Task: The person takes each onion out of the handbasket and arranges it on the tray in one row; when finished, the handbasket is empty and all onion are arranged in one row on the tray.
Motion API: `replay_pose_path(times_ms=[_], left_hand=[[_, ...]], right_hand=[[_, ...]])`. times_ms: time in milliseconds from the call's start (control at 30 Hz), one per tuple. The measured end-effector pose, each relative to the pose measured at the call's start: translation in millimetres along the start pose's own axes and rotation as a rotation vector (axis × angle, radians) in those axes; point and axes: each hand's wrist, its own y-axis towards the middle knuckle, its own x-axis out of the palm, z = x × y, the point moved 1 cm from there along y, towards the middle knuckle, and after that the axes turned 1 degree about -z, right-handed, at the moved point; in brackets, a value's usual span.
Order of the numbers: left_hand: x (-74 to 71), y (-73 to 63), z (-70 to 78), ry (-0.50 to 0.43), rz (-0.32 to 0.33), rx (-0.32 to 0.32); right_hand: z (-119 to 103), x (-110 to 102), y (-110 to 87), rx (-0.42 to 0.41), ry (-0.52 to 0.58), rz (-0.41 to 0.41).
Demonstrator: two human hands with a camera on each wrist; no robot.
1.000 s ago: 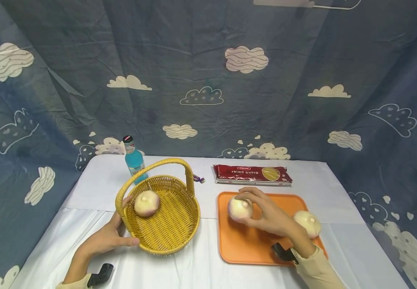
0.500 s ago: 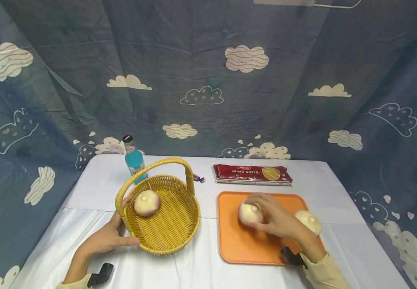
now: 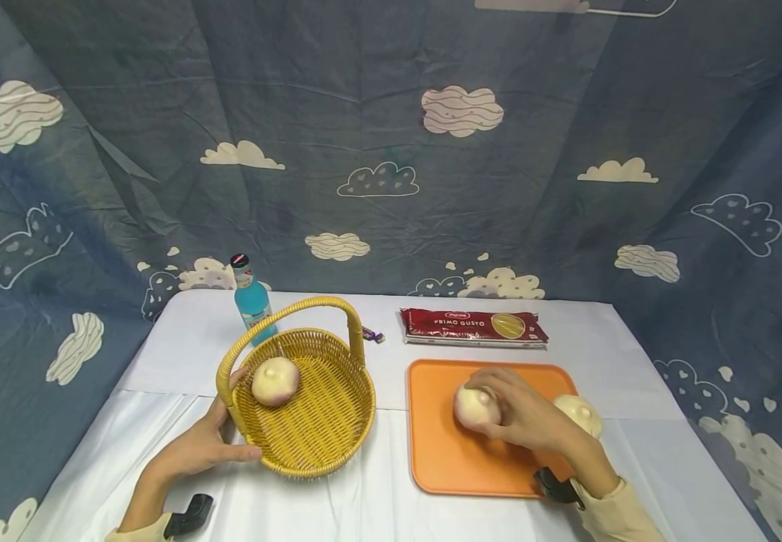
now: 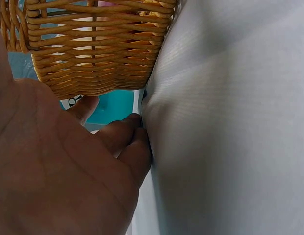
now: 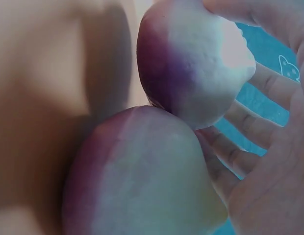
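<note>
My right hand (image 3: 526, 412) holds a white turnip with a purple base (image 3: 475, 409) over the orange tray (image 3: 458, 470), thumb on the near side and fingers on the far side. Whether its base touches the tray is unclear. Another turnip (image 3: 582, 414) lies at the tray's right, partly behind my forearm; in the right wrist view this nearer turnip (image 5: 142, 181) overlaps the held one. At left, my left hand (image 3: 194, 448) rests against the outside of a yellow wicker basket (image 3: 316, 429), thumb and fingers spread. Inside the basket sits a turnip (image 3: 275, 382).
Behind the basket stands a bottle of blue drink (image 3: 253, 301). A small purple-wrapped candy (image 3: 373, 336) lies right of the basket handle. Beyond the tray is a red spaghetti packet (image 3: 474, 328). A cloud-patterned curtain (image 3: 384, 226) hangs behind the white-covered table (image 3: 377, 497).
My right hand has moved to the right and slightly toward me with the turnip, from the tray's left side to nearer its middle. My left hand and the basket have stayed put.
</note>
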Motion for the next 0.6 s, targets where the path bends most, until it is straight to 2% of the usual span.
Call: replay_pose_path(times_ms=[200,600], left_hand=[[-0.7,-0.1,-1.5,0.005,-0.001,-0.001],[-0.4,0.1,-2.0,0.014,0.001,-0.010]], right_hand=[[-0.6,-0.6,-1.4,-0.015,-0.016,-0.007],[-1.7,0.7,0.0,-0.003,-0.046,-0.077]])
